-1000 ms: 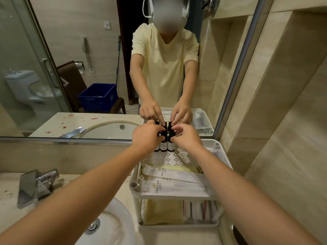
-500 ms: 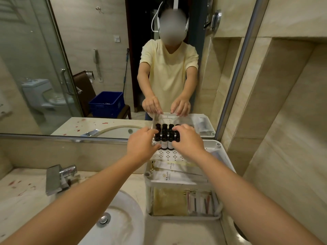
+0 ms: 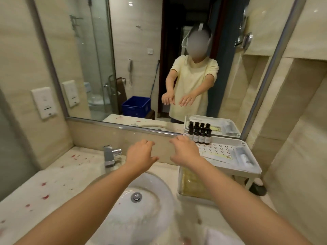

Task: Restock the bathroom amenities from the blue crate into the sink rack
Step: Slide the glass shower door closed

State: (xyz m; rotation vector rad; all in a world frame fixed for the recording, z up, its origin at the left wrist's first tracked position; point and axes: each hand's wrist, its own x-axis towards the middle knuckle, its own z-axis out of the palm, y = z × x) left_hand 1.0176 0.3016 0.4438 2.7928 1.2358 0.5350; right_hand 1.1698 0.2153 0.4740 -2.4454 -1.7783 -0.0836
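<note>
A white two-tier sink rack (image 3: 247, 169) stands on the counter to the right of the basin. Several small dark bottles (image 3: 199, 137) stand in a row at the back left of its top tray, against the mirror. Flat white sachets (image 3: 218, 157) and a wrapped item (image 3: 245, 159) lie on the same tray. My left hand (image 3: 140, 157) hovers above the basin's far edge, holding nothing, fingers loosely bent. My right hand (image 3: 185, 152) hangs just left of the rack, also holding nothing. The blue crate (image 3: 136, 106) appears only as a reflection in the mirror, behind me.
A white basin (image 3: 141, 206) with a chrome drain sits below my arms, and a chrome tap (image 3: 110, 155) stands behind it. The marble counter (image 3: 53, 183) carries red specks. A wall socket plate (image 3: 44, 102) is at the left. A black drain stopper (image 3: 258, 189) lies right of the rack.
Both hands have let go of the dark bottles and drawn back to the left, away from the rack. The view has swung left and pulled away.
</note>
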